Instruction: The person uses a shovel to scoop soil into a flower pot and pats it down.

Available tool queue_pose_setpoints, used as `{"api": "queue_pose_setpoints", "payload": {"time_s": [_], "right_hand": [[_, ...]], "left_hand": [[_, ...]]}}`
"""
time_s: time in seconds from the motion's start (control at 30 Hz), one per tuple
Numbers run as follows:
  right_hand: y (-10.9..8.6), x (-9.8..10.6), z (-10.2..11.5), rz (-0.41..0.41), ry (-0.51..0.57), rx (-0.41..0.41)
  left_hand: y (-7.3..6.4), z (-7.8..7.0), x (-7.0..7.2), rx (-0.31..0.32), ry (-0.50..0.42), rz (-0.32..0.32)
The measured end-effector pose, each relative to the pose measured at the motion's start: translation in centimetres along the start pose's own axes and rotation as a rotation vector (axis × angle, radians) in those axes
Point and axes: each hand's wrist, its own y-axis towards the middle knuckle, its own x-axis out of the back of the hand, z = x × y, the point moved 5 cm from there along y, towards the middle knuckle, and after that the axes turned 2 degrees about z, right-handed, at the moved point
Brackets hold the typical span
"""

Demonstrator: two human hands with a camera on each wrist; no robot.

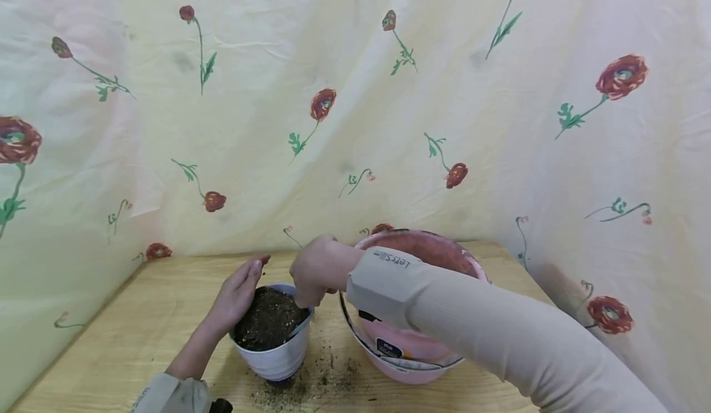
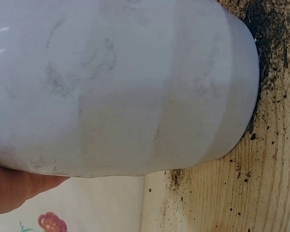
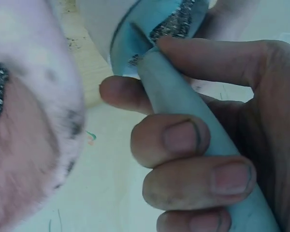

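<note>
A white ribbed flower pot (image 1: 274,363) stands on the table, filled with dark soil (image 1: 269,320) almost to its rim. My left hand (image 1: 236,296) rests along the pot's left side, fingers fairly straight near the rim; part of it shows below the pot wall (image 2: 125,87) in the left wrist view. Over the right rim, my right hand (image 1: 322,268) grips a small garden hand tool by its pale blue-green handle (image 3: 183,92). Its thin metal shank (image 3: 141,35) points into the pot, and the working end is hidden.
Right of the pot stands a pink basin (image 1: 389,373) with soil inside, passing under my right forearm. Loose soil (image 1: 333,376) is scattered on the wooden table (image 1: 178,289) between pot and basin. A flowered cloth (image 1: 250,123) hangs behind and at both sides.
</note>
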Motion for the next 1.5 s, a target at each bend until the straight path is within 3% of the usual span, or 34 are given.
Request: {"api": "queue_pose_setpoints", "payload": {"time_s": [0.27, 0.57, 0.77, 1.0, 1.27, 1.5], "right_hand": [[-0.7, 1.1, -0.1, 0.041, -0.07, -0.057], [-0.8, 2.0, -0.3, -0.004, -0.137, -0.101], [-0.8, 1.9, 0.1, -0.039, -0.165, -0.045], [-0.8, 1.9, 0.8, -0.057, -0.116, -0.003], [-1.8, 3.0, 0.0, -0.12, -0.259, -0.078], [-2.4, 3.7, -0.1, -0.171, -0.196, -0.074]], "left_hand": [[0.1, 0.1, -0.2, -0.006, 0.011, 0.001], [0.0, 0.0, -0.1, -0.021, 0.016, -0.012], [0.0, 0.0, 0.0, -0.01, 0.027, -0.007], [0.2, 0.1, 0.0, 0.012, 0.034, -0.003], [0.1, -0.1, 0.0, -0.014, -0.004, -0.018], [-0.3, 0.3, 0.5, 0.016, -0.123, 0.0]]}}
